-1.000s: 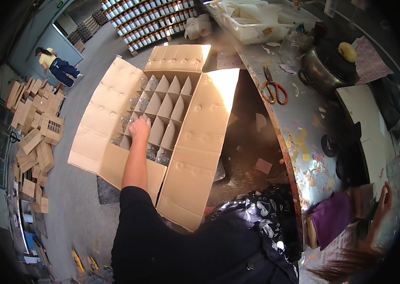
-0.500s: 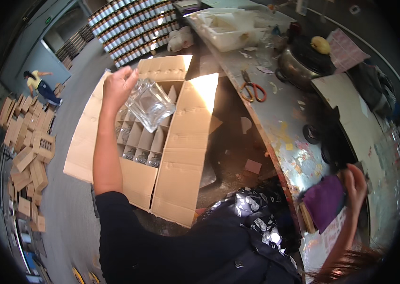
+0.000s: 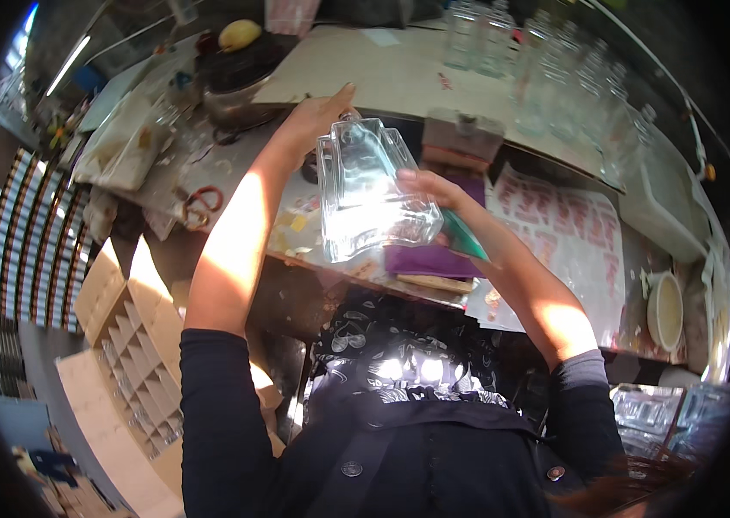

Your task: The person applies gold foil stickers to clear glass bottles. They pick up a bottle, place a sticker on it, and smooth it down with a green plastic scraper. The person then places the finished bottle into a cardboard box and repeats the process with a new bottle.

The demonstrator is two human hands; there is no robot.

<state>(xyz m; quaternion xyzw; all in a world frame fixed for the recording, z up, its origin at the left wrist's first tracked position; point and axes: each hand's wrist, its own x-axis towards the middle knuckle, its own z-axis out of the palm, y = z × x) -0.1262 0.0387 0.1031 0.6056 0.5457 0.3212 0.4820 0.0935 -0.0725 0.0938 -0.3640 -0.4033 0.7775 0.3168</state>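
Observation:
My left hand is closed around the neck end of a clear, angular glass bottle, holding it tilted above the workbench. My right hand has its thumb against the bottle's right side; its other fingers are partly hidden. Just under that hand shows a flat green piece; I cannot tell whether the fingers hold it. Below the bottle, a purple cloth lies over a wooden block at the bench's near edge. Behind the right hand stands a brownish box-shaped thing.
An open carton with dividers holds glass bottles at lower left. Several clear bottles stand on the raised board. A printed sheet, white bowl, red-handled scissors and dark-lidded pot are on the bench.
The view has turned from the carton toward the bench. My left hand has carried the bottle from above the carton to the bench, and my right hand has come from the purple cloth onto the bottle.

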